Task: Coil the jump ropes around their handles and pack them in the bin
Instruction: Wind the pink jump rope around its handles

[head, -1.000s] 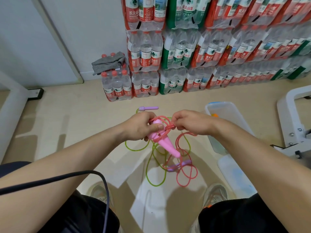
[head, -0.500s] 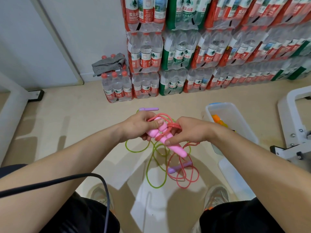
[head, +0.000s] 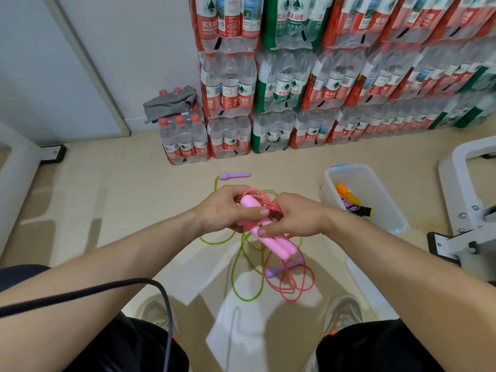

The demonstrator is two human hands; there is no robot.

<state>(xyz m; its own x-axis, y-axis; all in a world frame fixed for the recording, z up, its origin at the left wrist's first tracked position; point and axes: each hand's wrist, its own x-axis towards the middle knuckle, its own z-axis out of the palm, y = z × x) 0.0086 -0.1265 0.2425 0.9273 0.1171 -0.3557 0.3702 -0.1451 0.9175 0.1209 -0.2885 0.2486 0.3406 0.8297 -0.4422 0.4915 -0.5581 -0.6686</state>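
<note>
- Bin (head: pixel 381 200) at right: top open, entry from above (ropes (head: pixel 349 200) lie inside).
- White frame (head: pixel 461 167) just beside bin blocks its right side.
- Green rope (head: pixel 233 272) loops sprawl on floor (head: pixel 281 170), centre.
- Floor at left: open passage.

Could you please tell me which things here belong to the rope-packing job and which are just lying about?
Job: pink handles, gripped by left hand and right hand; pink rope; green rope with purple handles; bin holding packed ropes.
Lying about: bottled-water packs; grey cloth; white frame; dark cable.
</note>
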